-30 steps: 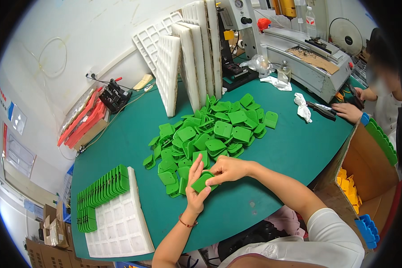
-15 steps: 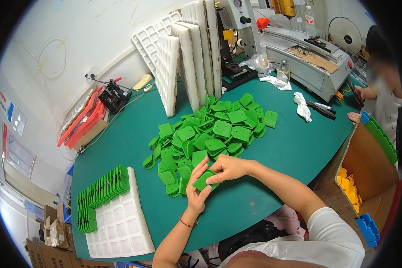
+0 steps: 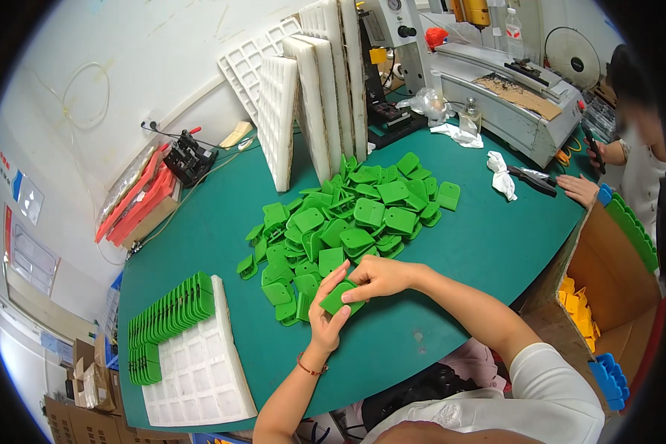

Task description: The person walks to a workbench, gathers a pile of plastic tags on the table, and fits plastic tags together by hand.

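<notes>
Between my hands is a green plastic clip-like piece (image 3: 338, 297), flat with rounded corners. My left hand (image 3: 325, 314) grips it from the left, fingers along its far side and thumb at its near edge. My right hand (image 3: 381, 277) holds its right side, fingers curled and thumb pressed on top. Just beyond my hands lies a loose heap of similar green pieces (image 3: 333, 229). To the left, a white foam tray (image 3: 200, 370) with square pockets carries a neat row of upright green pieces (image 3: 174, 311) and a shorter row beside it.
White foam trays (image 3: 277, 118) stand on edge behind the heap. A grey machine (image 3: 503, 96), crumpled white tissue (image 3: 501, 177) and black-handled pliers (image 3: 534, 182) are at the far right. A cardboard box (image 3: 610, 274) with yellow pieces stands right of the table (image 3: 451, 288). A co-worker's hand (image 3: 579, 190) rests nearby.
My hands and the green piece stay almost still. At the far right, the co-worker's hand has come further over the table edge, and the other hand lifts a dark object.
</notes>
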A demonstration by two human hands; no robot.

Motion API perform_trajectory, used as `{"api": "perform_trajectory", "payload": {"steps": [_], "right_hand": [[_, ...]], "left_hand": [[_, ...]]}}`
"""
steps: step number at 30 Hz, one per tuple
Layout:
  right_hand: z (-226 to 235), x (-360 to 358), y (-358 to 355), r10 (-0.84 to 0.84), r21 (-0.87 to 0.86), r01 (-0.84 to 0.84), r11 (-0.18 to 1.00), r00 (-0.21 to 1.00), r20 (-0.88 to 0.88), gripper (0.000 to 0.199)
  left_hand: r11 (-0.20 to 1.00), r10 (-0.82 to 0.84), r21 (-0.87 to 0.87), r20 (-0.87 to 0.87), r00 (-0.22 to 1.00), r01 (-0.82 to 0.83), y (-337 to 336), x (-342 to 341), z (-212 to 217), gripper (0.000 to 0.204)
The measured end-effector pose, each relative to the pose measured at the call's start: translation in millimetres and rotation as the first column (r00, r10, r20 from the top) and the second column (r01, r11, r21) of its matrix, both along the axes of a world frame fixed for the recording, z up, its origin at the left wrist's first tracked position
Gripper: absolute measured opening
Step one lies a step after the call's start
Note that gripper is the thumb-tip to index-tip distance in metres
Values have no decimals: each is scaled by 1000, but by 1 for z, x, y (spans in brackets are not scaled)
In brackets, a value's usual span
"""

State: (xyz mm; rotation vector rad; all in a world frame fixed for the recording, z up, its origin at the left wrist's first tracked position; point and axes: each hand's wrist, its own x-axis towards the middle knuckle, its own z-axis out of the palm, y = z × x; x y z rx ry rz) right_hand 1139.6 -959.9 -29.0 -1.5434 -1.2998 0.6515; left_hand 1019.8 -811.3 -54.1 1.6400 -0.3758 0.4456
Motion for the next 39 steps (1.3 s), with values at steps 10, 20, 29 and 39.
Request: {"api": "perform_trajectory", "payload": {"steps": [10,20,29,39], "right_hand": [[-1,3,0,23,-20,-23,1000,1000,4,52],[-5,3,-1,8,44,-8,999,1000,-1,58],[-9,7,3,-44,71,35,997,990,131,54],[-6,15,1,-278,153,268,951,959,48,50]], "left_hand": [[1000,-5,-12,7,1000,5,0,0,0,55],[998,1,-57,-9,1000,-2,0,2,-2,55],[1000,8,-16,-18,1000,-9,-1,2,-1,63],[964,249,-116,94,964,-238,2,1,-10,46]]}}
